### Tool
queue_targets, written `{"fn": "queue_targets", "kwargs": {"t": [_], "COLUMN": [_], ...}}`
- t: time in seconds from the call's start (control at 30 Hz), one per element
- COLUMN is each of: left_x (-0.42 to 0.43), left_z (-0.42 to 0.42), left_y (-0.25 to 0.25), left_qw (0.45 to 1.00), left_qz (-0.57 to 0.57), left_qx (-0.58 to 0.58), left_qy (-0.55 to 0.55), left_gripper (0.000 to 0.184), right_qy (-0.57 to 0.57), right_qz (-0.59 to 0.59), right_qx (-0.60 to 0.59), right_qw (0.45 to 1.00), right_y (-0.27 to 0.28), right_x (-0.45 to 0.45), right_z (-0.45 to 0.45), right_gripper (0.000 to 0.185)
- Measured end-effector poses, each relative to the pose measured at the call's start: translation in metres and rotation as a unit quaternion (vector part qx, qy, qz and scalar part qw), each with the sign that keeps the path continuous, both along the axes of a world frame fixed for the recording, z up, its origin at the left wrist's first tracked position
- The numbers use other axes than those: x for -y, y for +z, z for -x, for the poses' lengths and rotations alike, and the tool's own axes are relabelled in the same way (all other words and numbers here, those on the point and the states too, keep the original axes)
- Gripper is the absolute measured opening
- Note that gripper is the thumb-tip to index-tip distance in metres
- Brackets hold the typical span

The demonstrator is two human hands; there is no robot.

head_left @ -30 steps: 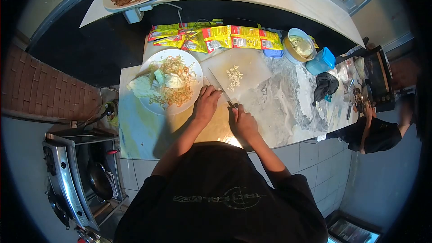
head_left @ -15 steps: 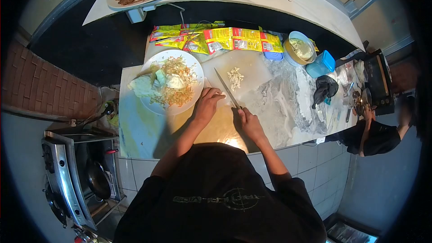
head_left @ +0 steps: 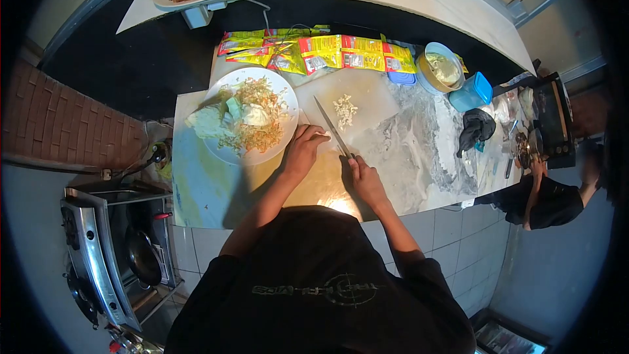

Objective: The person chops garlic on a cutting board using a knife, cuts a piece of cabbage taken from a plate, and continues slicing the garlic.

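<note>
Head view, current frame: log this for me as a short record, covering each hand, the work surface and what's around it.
Left hand: at a small pale piece, beside the blade
Right hand: grips the knife by its handle
Cutting board: bears chopped pale bits, right of the blade
White plate: left of the board, with shredded food and pale green leaves
Behind the board: yellow-and-red sachets
Far right: co-worker's hand
Unclear: what the chopped bits are
</note>
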State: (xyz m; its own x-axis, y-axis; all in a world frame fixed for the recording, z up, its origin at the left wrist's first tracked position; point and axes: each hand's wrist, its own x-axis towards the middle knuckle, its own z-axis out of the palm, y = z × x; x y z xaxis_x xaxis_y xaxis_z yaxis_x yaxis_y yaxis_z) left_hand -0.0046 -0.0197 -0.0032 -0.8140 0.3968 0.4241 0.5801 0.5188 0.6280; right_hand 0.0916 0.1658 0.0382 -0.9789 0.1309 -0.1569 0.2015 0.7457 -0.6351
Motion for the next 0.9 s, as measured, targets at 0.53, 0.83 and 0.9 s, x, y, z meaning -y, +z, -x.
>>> {"fn": "queue_targets", "kwargs": {"t": [0.53, 0.83, 0.9], "left_x": [-0.001, -0.004, -0.004], "left_z": [-0.001, -0.001, -0.001], "left_y": [0.006, 0.004, 0.004], "left_qw": [1.000, 1.000, 0.999], "left_qz": [0.006, -0.017, -0.018], "left_qx": [0.000, -0.002, -0.006], "left_qy": [0.003, 0.022, 0.030], "left_gripper": [0.036, 0.023, 0.021], "right_qy": [0.026, -0.007, -0.009], "right_qz": [-0.183, -0.086, -0.020], "right_qx": [0.052, 0.012, 0.005], "right_qw": [0.981, 0.996, 1.000], "right_y": [0.013, -0.004, -0.006], "right_x": [0.017, 0.003, 0.001], "right_z": [0.007, 0.006, 0.005], "right_gripper": [0.040, 0.038, 0.039]}}
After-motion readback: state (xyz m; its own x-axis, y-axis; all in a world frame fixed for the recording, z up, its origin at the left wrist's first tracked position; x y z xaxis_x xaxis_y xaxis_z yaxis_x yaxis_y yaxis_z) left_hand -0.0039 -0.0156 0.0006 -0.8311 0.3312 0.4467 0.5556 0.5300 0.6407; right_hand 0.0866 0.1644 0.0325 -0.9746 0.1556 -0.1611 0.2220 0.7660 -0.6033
